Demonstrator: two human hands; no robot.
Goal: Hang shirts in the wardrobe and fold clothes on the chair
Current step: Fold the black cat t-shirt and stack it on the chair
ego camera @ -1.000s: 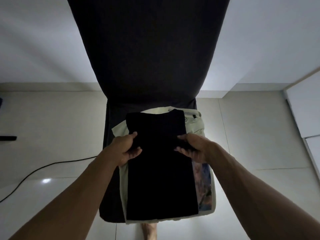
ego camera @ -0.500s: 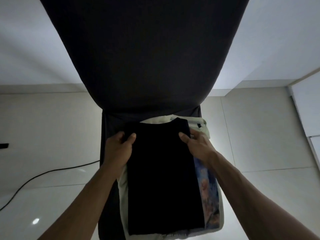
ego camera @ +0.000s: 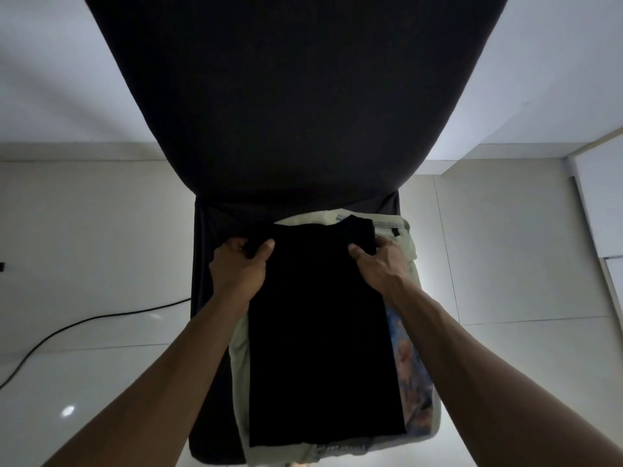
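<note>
Head view: left hand (ego camera: 237, 264) and right hand (ego camera: 377, 264) each pinch a far corner of the folded black shirt (ego camera: 320, 332), atop pale clothes (ego camera: 239, 365) on the chair (ego camera: 202, 247).

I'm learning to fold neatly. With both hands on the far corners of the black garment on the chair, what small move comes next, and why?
Probably fold the far edge toward you. The left hand and right hand each pinch a far corner of the black garment, which lies long and flat on the pale clothes.
</note>
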